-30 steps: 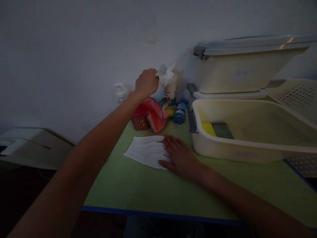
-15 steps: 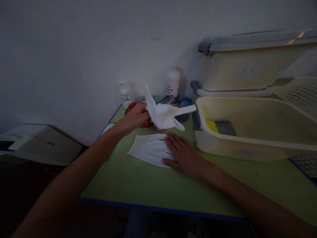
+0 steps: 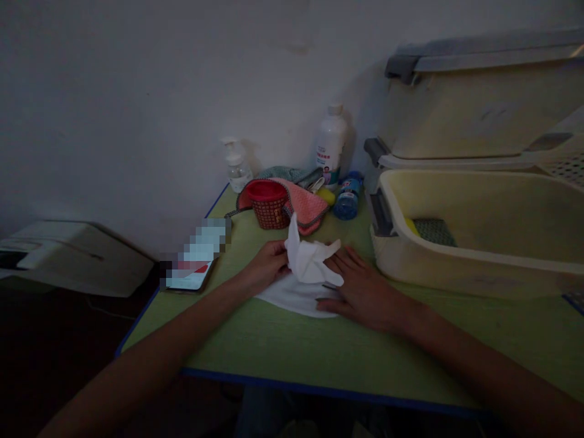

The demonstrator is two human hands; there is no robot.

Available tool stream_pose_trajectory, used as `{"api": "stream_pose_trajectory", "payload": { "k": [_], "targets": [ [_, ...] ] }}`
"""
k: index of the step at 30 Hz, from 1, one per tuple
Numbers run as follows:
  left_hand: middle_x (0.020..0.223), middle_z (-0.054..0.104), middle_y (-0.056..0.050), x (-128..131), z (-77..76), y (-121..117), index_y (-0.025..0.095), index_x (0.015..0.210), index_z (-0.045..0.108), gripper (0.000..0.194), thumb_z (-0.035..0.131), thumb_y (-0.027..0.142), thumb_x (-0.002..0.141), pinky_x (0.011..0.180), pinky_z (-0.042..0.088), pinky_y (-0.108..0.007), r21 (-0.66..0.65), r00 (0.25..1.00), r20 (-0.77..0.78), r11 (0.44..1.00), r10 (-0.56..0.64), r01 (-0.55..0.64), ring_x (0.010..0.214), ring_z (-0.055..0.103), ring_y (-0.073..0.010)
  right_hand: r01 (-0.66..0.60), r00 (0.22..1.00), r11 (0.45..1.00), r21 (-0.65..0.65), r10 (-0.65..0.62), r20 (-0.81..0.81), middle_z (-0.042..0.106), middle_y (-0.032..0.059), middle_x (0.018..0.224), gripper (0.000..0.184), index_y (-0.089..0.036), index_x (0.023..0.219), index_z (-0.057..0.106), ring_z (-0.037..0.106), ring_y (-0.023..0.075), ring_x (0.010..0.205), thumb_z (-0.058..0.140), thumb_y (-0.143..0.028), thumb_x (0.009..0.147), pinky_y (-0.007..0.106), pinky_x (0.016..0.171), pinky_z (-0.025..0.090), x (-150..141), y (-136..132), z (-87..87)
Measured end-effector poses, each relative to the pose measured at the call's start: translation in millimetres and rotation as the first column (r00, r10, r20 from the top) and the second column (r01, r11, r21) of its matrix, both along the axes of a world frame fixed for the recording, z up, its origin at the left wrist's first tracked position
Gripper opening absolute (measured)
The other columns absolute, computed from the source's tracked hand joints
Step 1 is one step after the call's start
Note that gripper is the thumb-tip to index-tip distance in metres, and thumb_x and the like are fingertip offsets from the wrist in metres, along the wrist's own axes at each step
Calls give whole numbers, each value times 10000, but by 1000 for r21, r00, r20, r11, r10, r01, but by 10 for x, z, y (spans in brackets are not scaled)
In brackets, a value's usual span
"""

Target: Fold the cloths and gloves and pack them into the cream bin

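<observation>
My left hand (image 3: 269,263) is closed in a pinch at the edge of a crumpled white glove (image 3: 312,258), whose finger-like ends stick up and to the right. Beneath it a second white glove (image 3: 294,298) lies flat on the table, partly covered by the held one. My right hand (image 3: 362,289) rests palm down on the flat glove's right end with fingers stretched out, hiding most of that end. Some of its fingertips are covered by the held glove.
Behind the hands stand a red woven cup (image 3: 269,210), a pink cloth (image 3: 308,204), a blue bottle (image 3: 348,198), a white bottle (image 3: 331,149) and a pump bottle (image 3: 237,167). A phone (image 3: 196,252) lies left. An open cream bin (image 3: 474,264) holding a sponge stands right.
My left hand has lowered the held glove from above the table onto the flat one. My right hand stays on the flat glove. The view has shifted, showing the phone and cup more fully.
</observation>
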State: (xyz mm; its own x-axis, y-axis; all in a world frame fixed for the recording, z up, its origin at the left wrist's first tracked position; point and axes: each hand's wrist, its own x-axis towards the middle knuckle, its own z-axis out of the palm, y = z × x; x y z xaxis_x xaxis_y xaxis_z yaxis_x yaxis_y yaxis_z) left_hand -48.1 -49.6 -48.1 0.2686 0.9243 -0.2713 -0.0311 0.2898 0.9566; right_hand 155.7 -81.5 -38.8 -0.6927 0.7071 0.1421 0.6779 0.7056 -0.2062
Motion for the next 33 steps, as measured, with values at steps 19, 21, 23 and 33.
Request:
{"api": "stream_pose_trajectory", "payload": {
  "k": [19,21,23,33],
  "targets": [
    [488,546,33,15,162,-88,131,546,634,116,716,190,489,454,316,-173,-35,946,314,996,83,-76,443,417,-55,-13,801,995,103,72,-594,587,96,1124,388,-231,1197,458,585,209,1046,581,-202,831,368,857,516,-74,-31,69],
    [536,578,31,8,162,-75,141,584,649,113,726,174,508,482,335,-174,-21,934,343,995,99,-98,476,441,-61,-18,807,997,75,59,-588,598,94,1110,363,-225,1183,465,594,211,1030,574,-221,837,371,852,514,-52,-12,65],
    [603,615,25,6,152,-61,142,631,667,112,727,164,538,512,355,-175,-23,919,369,990,139,-140,518,476,-69,-7,854,999,31,23,-520,589,109,1146,377,-209,1196,464,595,225,1037,575,-237,836,391,862,507,-23,0,60],
    [605,613,16,19,89,20,123,715,672,100,669,122,615,559,422,-190,-123,882,388,964,267,-238,546,526,-88,-56,992,972,-229,29,-120,471,196,1349,959,-135,1415,261,478,323,1209,789,-314,635,486,967,425,28,25,144]
  ]
}}
